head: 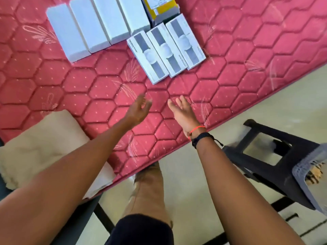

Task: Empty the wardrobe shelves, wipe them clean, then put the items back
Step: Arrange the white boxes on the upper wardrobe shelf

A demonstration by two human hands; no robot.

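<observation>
Both forearms reach out over the mattress; the left hand and right hand hover spread and released, each grip holding nothing. Well ahead of them, near the mattress's far edge, lie three watch boxes side by side, with four plain white boxes just left. A cream towel rests at the near edge.

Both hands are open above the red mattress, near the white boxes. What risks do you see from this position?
1. The three printed boxes lie tightly side by side, so the left hand and right hand, both empty, may knock a neighbour when lifting one.
2. The black stool stands close beside the right arm and might be bumped.
</observation>
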